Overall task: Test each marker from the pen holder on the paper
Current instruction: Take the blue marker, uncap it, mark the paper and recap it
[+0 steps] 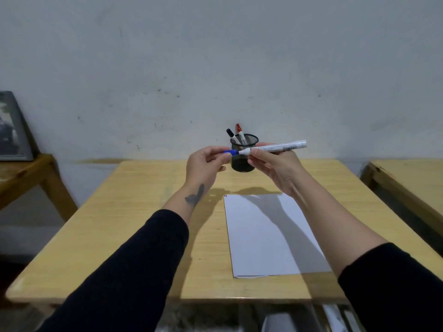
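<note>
We wore long black sleeves [134, 267] pushed back to mid-forearm on both arms, and a small dark tattoo [195, 196] marked our left wrist; hands were bare.

A scuffed pale wall [215, 56] is seen behind the light wooden worktop [134, 212]. Wooden side tables [21, 173] are set at either side, the left bearing a framed picture [10, 130].
</note>
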### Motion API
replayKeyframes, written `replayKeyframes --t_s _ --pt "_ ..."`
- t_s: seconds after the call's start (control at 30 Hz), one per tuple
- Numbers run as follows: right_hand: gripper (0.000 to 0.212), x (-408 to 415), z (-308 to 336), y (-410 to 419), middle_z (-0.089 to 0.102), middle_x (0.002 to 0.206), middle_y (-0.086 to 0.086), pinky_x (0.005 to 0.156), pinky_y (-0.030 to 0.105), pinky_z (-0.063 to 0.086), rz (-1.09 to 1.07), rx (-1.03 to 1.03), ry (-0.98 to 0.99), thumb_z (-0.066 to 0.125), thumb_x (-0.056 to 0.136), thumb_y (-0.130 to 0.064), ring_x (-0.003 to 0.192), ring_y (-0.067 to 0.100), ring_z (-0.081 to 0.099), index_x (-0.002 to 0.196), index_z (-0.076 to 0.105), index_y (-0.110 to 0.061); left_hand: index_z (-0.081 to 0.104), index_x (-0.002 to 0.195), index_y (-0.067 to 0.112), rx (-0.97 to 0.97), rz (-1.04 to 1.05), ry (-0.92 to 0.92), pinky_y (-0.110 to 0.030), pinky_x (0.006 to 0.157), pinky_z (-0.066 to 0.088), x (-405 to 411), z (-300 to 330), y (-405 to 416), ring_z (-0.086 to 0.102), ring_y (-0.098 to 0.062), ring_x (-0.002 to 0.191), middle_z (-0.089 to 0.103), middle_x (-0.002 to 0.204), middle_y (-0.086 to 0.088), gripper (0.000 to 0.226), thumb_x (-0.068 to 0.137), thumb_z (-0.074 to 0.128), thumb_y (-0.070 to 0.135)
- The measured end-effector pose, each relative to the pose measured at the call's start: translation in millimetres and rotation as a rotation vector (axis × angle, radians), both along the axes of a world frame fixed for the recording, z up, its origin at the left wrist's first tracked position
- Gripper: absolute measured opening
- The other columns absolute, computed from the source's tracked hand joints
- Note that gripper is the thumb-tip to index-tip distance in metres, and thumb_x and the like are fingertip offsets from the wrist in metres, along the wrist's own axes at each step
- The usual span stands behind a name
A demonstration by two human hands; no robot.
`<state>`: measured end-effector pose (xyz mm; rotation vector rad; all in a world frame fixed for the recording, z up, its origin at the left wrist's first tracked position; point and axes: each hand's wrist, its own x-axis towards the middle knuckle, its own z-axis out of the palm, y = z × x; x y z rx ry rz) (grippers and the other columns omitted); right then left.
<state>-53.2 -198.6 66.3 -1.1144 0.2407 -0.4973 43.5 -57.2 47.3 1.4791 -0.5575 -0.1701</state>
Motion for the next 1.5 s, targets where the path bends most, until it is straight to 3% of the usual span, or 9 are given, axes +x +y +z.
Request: replayKeyframes --t_s 0.57,0.7,0.8,0.9,0.97,1.1,1.2,1.37,1.5 --pt "0.010 -2.3 -4.0 12.8 0.069 0.074 0.010 0.072 0.025 0.061 0.005 -0.011 0.062 0.069 0.080 0.005 0.066 0.017 0.067 0.086 0.063 -0.001 0.069 0.090 0.013 0.042 0.027 -0.093 -0.015 0.060 0.053 -14.9 -5.7 -11.0 0.058 -0.005 0.064 0.063 0.070 0.001 0.012 0.090 0.059 0.006" --pt "0.035 4.6 -2.1 6.9 0.064 0.091 0.006 0.086 0.034 0.055 -0.132 -0.042 0.163 0.077 0.077 -0.007 0.084 0.020 0.063 0.105 0.057 -0.008 0.069 0.091 0.012 0.058 0.095 -0.102 -0.015 0.058 0.053 -0.8 0.5 -5.7 0.056 -0.006 0.062 0.062 0.069 0.000 0.012 0.091 0.058 0.007" --pt "0.072 5.7 -3.8 -5.5 0.054 0.117 0.001 0.098 0.033 0.042 -0.446 -0.506 0.332 0.080 0.074 -0.024 0.108 0.019 0.053 0.137 0.044 -0.021 0.069 0.089 0.013 0.131 0.132 -0.153 -0.012 0.054 0.051 12.5 6.2 -2.0 0.057 -0.009 0.064 0.062 0.070 0.001 0.013 0.090 0.058 0.007" --pt "0.042 9.6 -1.8 -2.9 0.060 0.122 -0.006 0.094 0.034 0.034 -0.504 -1.209 0.393 0.070 0.080 -0.033 0.118 0.022 0.046 0.122 0.064 -0.033 0.069 0.085 0.013 0.212 0.094 -0.232 -0.013 0.054 0.050 15.6 11.7 -8.4 0.057 -0.010 0.065 0.062 0.069 0.002 0.013 0.089 0.059 0.006" --pt "0.028 17.2 -0.8 2.9 0.066 0.114 -0.007 0.090 0.035 0.034 -0.430 -1.391 0.364 0.066 0.084 -0.031 0.112 0.021 0.050 0.112 0.070 -0.033 0.069 0.085 0.014 0.240 0.067 -0.253 -0.015 0.056 0.051 14.8 14.6 -16.3 0.058 -0.012 0.066 0.063 0.071 0.001 0.012 0.089 0.059 0.007" --pt "0.020 34.3 -0.6 -0.9 0.072 0.095 -0.002 0.077 0.034 0.051 -0.417 -1.199 0.330 0.066 0.084 -0.023 0.087 0.019 0.063 0.102 0.074 -0.025 0.070 0.098 0.015 0.205 0.078 -0.265 -0.031 0.073 0.056 21.6 17.2 -29.7 0.061 -0.017 0.079 0.067 0.083 -0.003 0.013 0.090 0.060 0.013" --pt "0.013 55.0 12.4 -17.6 0.067 0.083 -0.006 0.069 0.030 0.050 -0.466 -1.045 0.283 0.066 0.086 -0.026 0.073 0.015 0.061 0.097 0.073 -0.023 0.055 0.129 0.010 0.256 0.110 -0.263 -0.024 0.085 0.043 31.5 14.4 -41.9 0.059 -0.014 0.096 0.065 0.103 -0.002 0.043 0.089 0.064 0.024" --pt "0.018 103.8 46.0 -51.8 0.066 0.084 -0.004 0.072 0.029 0.051 -0.563 -0.951 0.197 0.064 0.088 -0.024 0.074 0.013 0.062 0.102 0.068 -0.015 0.037 0.140 0.005 0.484 0.177 -0.234 -0.034 0.106 0.034 62.8 -12.7 -74.8 0.041 -0.026 0.134 0.045 0.145 -0.011 0.071 0.085 0.066 0.039" --pt "0.021 141.0 46.3 -73.8 0.065 0.087 -0.001 0.070 0.023 0.044 -0.558 -0.923 0.249 0.064 0.086 -0.021 0.076 0.013 0.059 0.106 0.067 -0.013 0.030 0.145 0.008 0.474 0.186 -0.197 -0.034 0.110 0.032 85.7 -30.6 -103.0 0.033 -0.023 0.139 0.037 0.150 -0.009 0.081 0.082 0.068 0.042"
